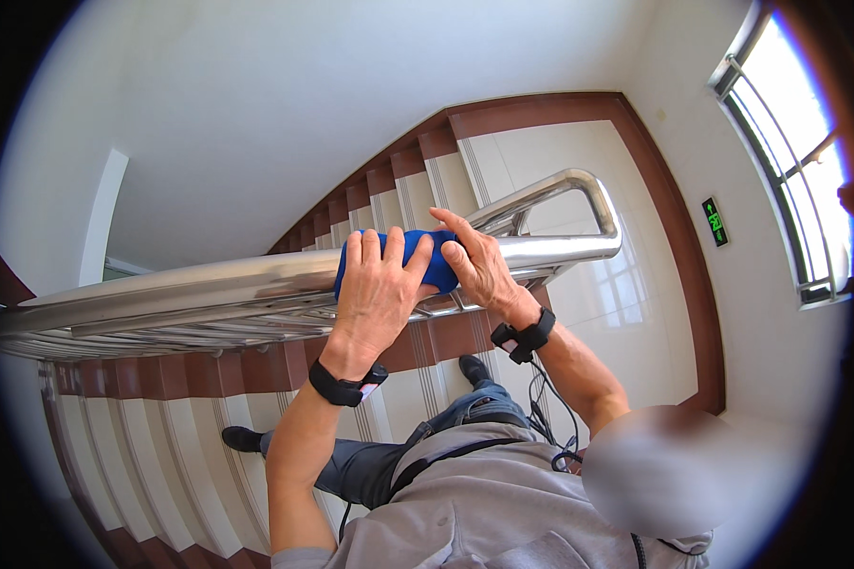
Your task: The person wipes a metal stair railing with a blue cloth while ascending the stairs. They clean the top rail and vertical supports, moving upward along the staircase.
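A blue cloth (438, 269) is wrapped over a polished metal stair handrail (256, 276). My left hand (384, 284) lies over the cloth with its fingers curved around the rail, pressing the cloth against the metal. At the cloth's right end is my right hand (477, 267), its thumb and fingers by the cloth's edge and the index finger raised. Whether the right fingers grip the cloth cannot be made out. Each wrist wears a black strap with a small device. The underside of the cloth is hidden.
Tiled stairs (192, 441) with brown edging run below the rail, and another flight (398, 192) lies beyond it. Metal balusters (206, 331) stand under the rail. The rail bends back at a rounded end beside the landing (626, 284). A barred window (790, 156) is at right. Cables hang by my right forearm.
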Tool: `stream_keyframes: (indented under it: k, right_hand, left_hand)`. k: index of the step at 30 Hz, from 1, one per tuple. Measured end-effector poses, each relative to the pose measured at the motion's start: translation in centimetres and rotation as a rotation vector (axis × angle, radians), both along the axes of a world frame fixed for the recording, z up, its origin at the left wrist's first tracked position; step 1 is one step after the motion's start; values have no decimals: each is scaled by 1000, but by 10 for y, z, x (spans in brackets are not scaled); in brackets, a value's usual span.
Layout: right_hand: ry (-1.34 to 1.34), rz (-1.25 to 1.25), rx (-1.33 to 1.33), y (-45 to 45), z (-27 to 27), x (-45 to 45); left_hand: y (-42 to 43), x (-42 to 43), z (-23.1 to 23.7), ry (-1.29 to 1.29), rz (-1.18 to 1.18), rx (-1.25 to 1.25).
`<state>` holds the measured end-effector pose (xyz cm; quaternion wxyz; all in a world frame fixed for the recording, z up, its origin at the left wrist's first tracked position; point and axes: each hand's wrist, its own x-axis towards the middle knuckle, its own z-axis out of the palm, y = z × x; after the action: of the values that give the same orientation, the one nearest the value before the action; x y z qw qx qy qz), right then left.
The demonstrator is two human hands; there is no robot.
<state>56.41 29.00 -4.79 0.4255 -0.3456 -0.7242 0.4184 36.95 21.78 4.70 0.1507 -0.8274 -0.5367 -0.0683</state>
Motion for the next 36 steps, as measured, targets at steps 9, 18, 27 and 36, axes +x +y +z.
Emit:
stream_keyframes:
  k: [9, 18, 27, 36]
  right_hand:
    - [-63, 51, 168, 6, -10, 0]
    - [-62, -24, 313, 8, -17, -4]
    - [-52, -24, 312, 7, -16, -5]
    - [83, -100, 238, 4, -15, -7]
  left_hand:
    - [-27, -76, 29, -31, 21, 31]
    - [-59, -169, 82, 27, 170, 103]
    - [-50, -135, 65, -4, 157, 105]
    - [-36, -97, 42, -40, 112, 89]
